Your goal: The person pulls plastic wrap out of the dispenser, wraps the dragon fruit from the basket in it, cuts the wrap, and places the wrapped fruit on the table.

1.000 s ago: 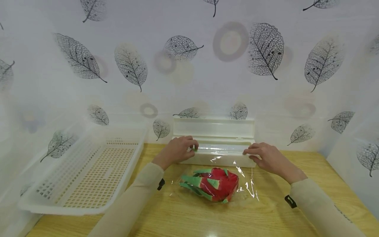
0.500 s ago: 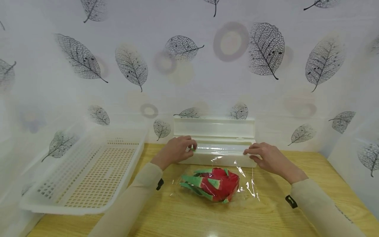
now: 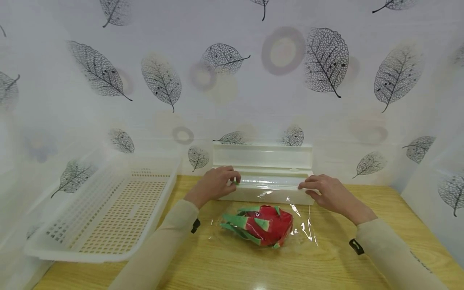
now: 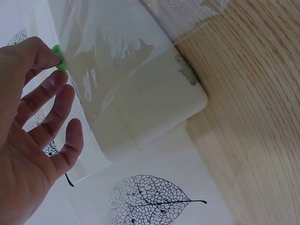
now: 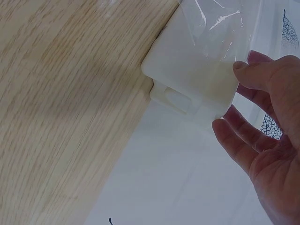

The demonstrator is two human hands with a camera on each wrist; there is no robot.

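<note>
A white cling film dispenser box (image 3: 250,195) stands against the backdrop with its lid (image 3: 262,156) raised, and a film roll (image 3: 268,180) lies inside. At the box's left end my left hand (image 3: 212,183) pinches a small green slider (image 4: 59,57) on the front edge between thumb and index finger; its other fingers are loosely bent. My right hand (image 3: 331,195) grips the box's right front edge, thumb over the film and fingertips at the rim. Clear cling film (image 4: 101,70) runs from the box down over a red and green dragon fruit (image 3: 272,229) on the table.
A white perforated plastic basket (image 3: 145,237) sits on the left of the wooden table (image 3: 308,268). Behind everything hangs a pale backdrop (image 3: 246,104) printed with leaves, which also borders the table at the right.
</note>
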